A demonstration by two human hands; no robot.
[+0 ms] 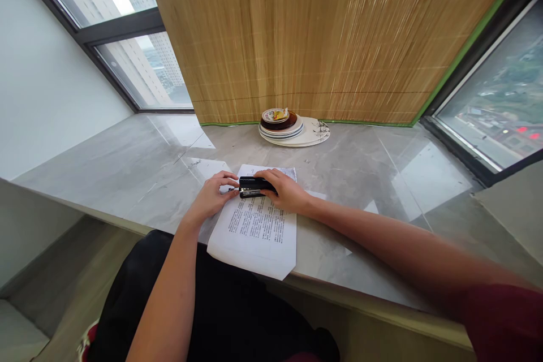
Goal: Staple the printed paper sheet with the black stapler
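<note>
A black stapler (251, 186) lies crosswise over the upper part of the printed sheets (254, 243). My right hand (286, 189) is closed around its right end, fingers over the top and thumb along the lower side. At the stapler's left end is my left hand (215, 197), its thumb and fingers curled toward each other. A small dark bit shows between those fingertips, too small to make out. Lines of text cover the paper, whose near edge hangs past the counter's edge. The stapler and my right hand hide part of the upper page.
A grey marble-patterned counter (356, 167) spans the window bay. Stacked plates (282, 134) and a white oval platter (317, 131) stand at the back, a small yellow packet (280, 115) on top. Behind hangs a bamboo blind (297, 39). My dark-clothed legs (229, 317) are below the front edge.
</note>
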